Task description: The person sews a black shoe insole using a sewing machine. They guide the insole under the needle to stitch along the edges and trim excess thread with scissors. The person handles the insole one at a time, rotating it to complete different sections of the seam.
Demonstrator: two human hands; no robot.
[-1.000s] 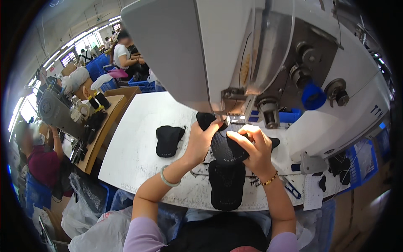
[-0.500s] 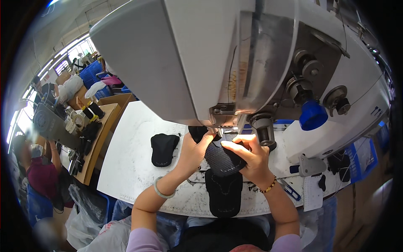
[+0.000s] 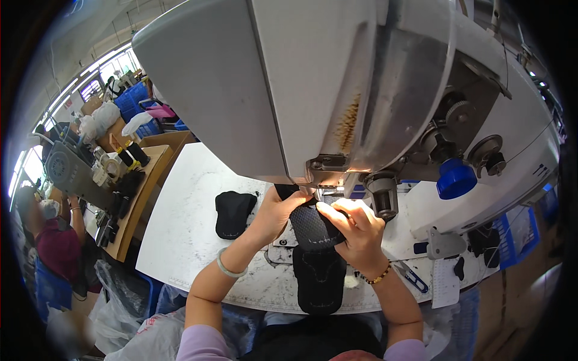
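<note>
A black mesh fabric piece (image 3: 314, 225) with a pale stitched line near its lower edge is under the needle area of a large white sewing machine (image 3: 223, 78). My left hand (image 3: 281, 210) grips its upper left side, thumb near the presser foot. On the upper right side, my right hand (image 3: 359, 225) pinches the piece with thumb and fingers. The needle point itself is hard to make out. Just below, another black piece (image 3: 319, 283) of similar shape lies at the table's front edge. One more black piece (image 3: 234, 213) rests flat to the left of my left hand.
The white table (image 3: 180, 210) is strewn with dark lint. Blue-handled thread snips (image 3: 415, 279) and a paper sheet (image 3: 445, 283) lie at the right. A wooden bench (image 3: 141, 198) with thread cones stands left, a co-worker (image 3: 57, 249) beyond. Plastic bags (image 3: 150, 337) hang below the table.
The held mesh piece has shifted slightly up and left, turning a little under the machine. My right fingers have curled in more. The view has also shifted slightly.
</note>
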